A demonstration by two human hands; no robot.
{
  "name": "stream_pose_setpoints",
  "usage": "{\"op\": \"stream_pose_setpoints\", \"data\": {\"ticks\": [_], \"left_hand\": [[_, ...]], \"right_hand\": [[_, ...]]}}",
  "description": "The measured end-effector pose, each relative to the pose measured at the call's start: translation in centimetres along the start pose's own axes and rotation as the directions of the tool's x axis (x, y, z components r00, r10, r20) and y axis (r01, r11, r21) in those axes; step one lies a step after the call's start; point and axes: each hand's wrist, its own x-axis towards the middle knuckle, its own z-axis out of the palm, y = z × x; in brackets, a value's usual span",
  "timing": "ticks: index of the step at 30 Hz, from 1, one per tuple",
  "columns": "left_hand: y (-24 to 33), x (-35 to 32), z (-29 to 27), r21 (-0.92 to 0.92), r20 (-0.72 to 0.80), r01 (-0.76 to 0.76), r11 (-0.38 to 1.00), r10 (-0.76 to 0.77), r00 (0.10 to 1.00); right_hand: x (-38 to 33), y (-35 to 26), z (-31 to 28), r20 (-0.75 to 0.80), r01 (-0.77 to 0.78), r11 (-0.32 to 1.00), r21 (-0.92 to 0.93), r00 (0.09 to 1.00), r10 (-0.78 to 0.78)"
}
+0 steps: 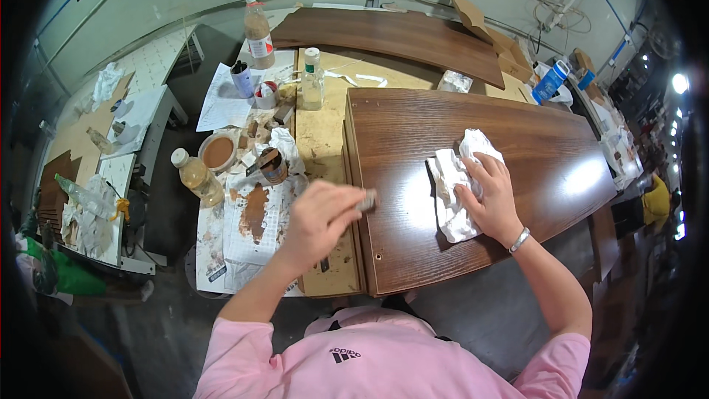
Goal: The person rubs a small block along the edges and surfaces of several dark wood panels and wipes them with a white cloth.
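A dark brown wood-grain panel (539, 148) lies in front of me, glossy with reflected light. My right hand (489, 196) grips a crumpled white cloth (452, 185) against its top face, with the fingers bent over it. By the panel's left edge, my left hand (325, 216) pinches a small greyish piece (367, 201) between thumb and fingers. That piece is blurred, so its kind and whether it touches the panel do not show. Just left of this hand, an open tin (272, 167) stands on stained paper (244, 244).
Bottles, including a clear one (312, 81) and a yellowish one (198, 177), stand left of the panel near a tub of brown paste (218, 151). Another long brown board (384, 37) lies behind. A blue canister (551, 81) stands at the back right.
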Motion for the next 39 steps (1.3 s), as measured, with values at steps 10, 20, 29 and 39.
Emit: {"op": "stream_pose_setpoints", "data": {"ticks": [10,20,29,39], "left_hand": [[-14.3,12.0,1.2,0.146,-0.246,0.173,0.974,-0.133,0.96],[-16.1,13.4,1.5,0.129,-0.218,0.142,0.981,-0.111,0.97],[-2.6,1.0,0.5,-0.122,0.098,0.07,0.99,-0.058,0.994],[-4.6,3.5,0.0,0.01,-0.016,0.064,0.998,-0.064,0.998]], "right_hand": [[0.5,-0.7,-0.2,0.015,-0.009,1.0,0.028,1.0,0.008],[0.6,-0.8,-0.2,0.009,0.013,1.0,0.01,1.0,-0.013],[0.2,-0.2,-0.3,-0.007,-0.005,1.0,0.01,1.0,0.005],[0.5,-0.8,0.1,0.004,0.01,1.0,0.022,1.0,-0.01]]}}
